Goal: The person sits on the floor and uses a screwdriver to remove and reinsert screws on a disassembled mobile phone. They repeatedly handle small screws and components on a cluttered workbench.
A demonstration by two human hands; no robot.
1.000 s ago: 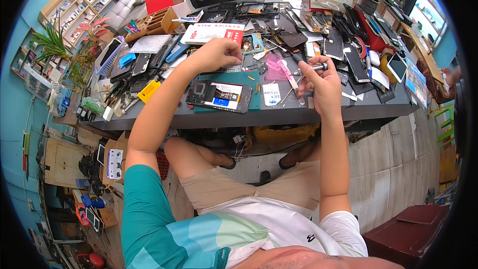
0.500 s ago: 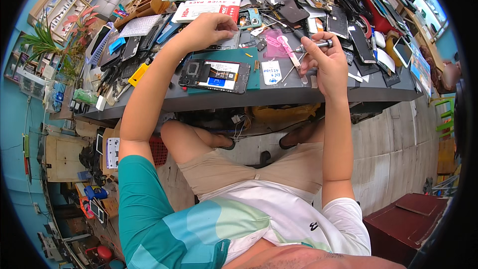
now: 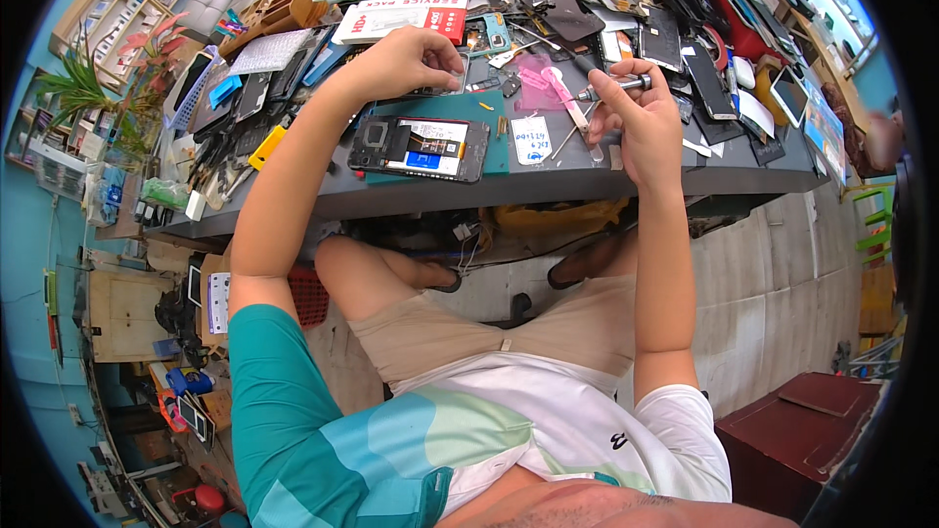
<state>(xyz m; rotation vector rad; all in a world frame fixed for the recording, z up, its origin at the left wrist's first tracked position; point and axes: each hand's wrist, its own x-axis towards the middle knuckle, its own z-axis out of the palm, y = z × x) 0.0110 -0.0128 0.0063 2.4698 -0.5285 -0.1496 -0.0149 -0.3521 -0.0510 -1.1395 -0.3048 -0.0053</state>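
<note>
At the centre we place the black phone (image 3: 419, 149), its inner parts exposed, lying flat on the teal mat (image 3: 499, 149) near the front edge of the grey desk (image 3: 558, 186). Its long axis runs crosswise to the person, left to right, the right end dipping slightly toward the body; a blue patch (image 3: 423, 161) marks its middle. From here we read the key relation: the left hand (image 3: 409, 61) is the nearer, just past the phone's far side, so that from it the phone lies toward the body. The right hand (image 3: 641, 122) stands well apart, off the right end; from it the phone lies leftward and a little nearer the body. The left thumb and fingers curl toward each other above a flat piece (image 3: 454, 87); whether they pinch anything, we cannot tell. The right hand grips a silver screwdriver (image 3: 632, 84) between thumb and fingers, its slim end aimed left toward a pink sheet (image 3: 534, 80). Between phone and right hand we note a white paper label (image 3: 531, 140), beside the mat. Farther out, beyond the left hand, we see a white-and-red box (image 3: 430, 24).
</note>
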